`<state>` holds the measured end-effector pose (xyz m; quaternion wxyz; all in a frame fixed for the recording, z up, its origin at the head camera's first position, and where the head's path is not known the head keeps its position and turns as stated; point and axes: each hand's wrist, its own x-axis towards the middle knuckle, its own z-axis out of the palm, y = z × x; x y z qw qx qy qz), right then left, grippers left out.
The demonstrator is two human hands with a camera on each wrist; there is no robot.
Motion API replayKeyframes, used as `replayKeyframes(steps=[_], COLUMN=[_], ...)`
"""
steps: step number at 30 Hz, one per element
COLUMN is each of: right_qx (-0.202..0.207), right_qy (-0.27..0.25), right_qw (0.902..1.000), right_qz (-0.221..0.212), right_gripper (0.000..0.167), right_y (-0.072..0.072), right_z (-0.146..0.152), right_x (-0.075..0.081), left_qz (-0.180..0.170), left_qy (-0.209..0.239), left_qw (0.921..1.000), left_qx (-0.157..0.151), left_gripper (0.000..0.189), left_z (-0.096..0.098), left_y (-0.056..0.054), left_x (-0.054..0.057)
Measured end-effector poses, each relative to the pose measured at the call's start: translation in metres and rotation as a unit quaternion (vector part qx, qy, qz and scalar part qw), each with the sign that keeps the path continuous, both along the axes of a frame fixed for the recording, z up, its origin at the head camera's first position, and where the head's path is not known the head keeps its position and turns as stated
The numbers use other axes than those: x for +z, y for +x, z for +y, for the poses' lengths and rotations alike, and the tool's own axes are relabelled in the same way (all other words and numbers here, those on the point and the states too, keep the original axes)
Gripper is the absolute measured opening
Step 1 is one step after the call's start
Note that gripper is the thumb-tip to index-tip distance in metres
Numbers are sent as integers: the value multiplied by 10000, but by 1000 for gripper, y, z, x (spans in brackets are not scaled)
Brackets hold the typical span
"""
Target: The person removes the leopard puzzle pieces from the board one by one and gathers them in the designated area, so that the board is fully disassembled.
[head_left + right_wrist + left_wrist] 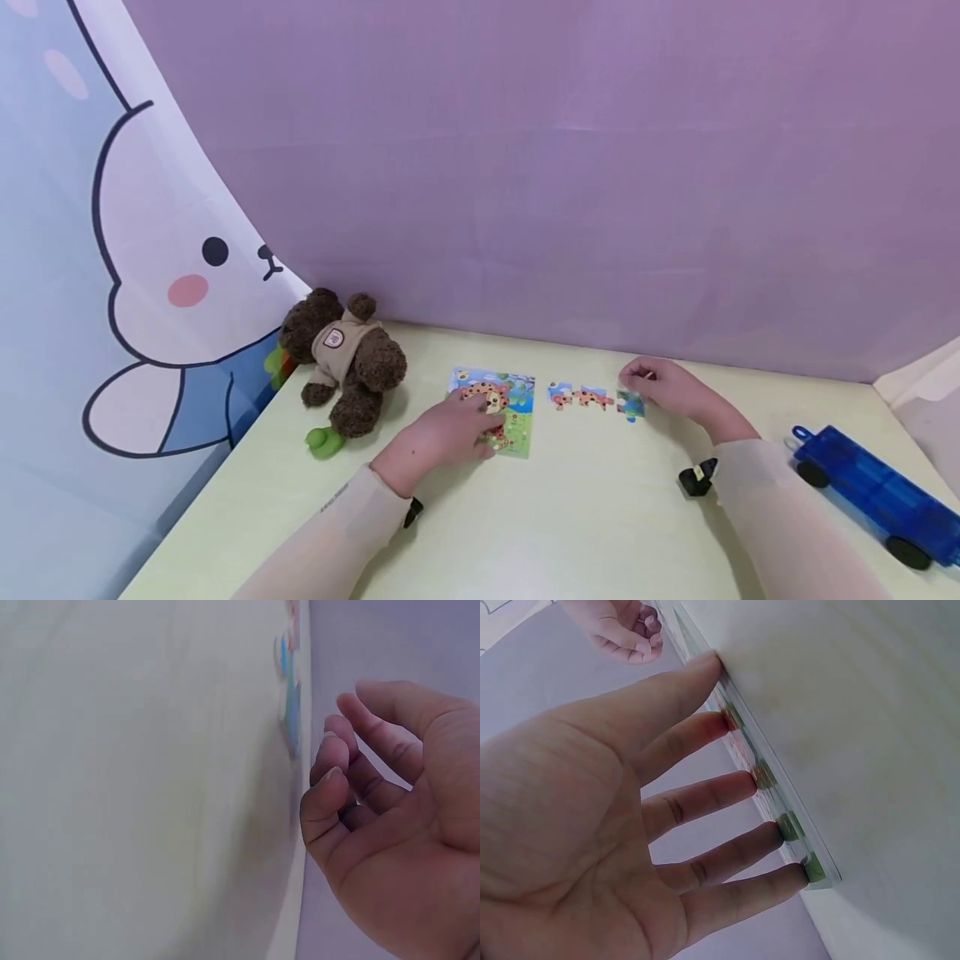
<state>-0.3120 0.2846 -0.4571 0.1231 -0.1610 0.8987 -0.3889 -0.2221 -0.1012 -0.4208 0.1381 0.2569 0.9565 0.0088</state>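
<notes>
So, left to right: dark brown plush bear in a beige shirt (345, 354) lies on its back, small green rubbery toy (324, 442) just beside it. Both look parked off to the side, out of the working area.

Left hand (447, 432): fingers extended, fingertips on the flat rectangular puzzle board with an orange spotted animal on blue and green (522, 425). Light touch, gripping nothing; probably steadies the board against sliding.

Right of the board, two loose orange-and-blue cardboard-like pieces (592, 398) lie side by side; can't tell if they interlock. Then a blue-green piece with a knob (632, 406). Likely spread out to keep each shape readable and in reach.

Right hand (671, 387): fingers loosely curled right by that last piece, nothing pinched.

Far right: translucent blue plastic toy wagon with black wheels (873, 492), well apart from the pieces.

Surface: pale, smooth counter (585, 517). Room: rabbit-print blue-and-white cloth (165, 242) on the left, plain purple cloth (562, 167) behind, whitish fabric (926, 375) on the right.
</notes>
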Motion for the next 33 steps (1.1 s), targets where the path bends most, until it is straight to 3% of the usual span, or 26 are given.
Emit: replayKeyframes(steps=[8,21,26,33], right_qx=[21,479,562,822], right_qy=[-196,-568,-629,-785], right_qw=[9998,9966,9950,9924], right_qz=[106,-360,-542,-467], right_gripper=[32,31,27,27], right_y=[-3,-7,-10,-12], right_z=[-27,-115,-144,-175], right_x=[7,13,14,12], left_qz=[-68,-25,40,80], left_qy=[26,90,162,64], left_qw=[10000,10000,9999,9999], left_qx=[9,-25,-14,71], left_gripper=[58,47,44,55], left_z=[-1,-4,-5,-6], left_y=[-2,-9,-3,17], left_x=[3,1,0,5])
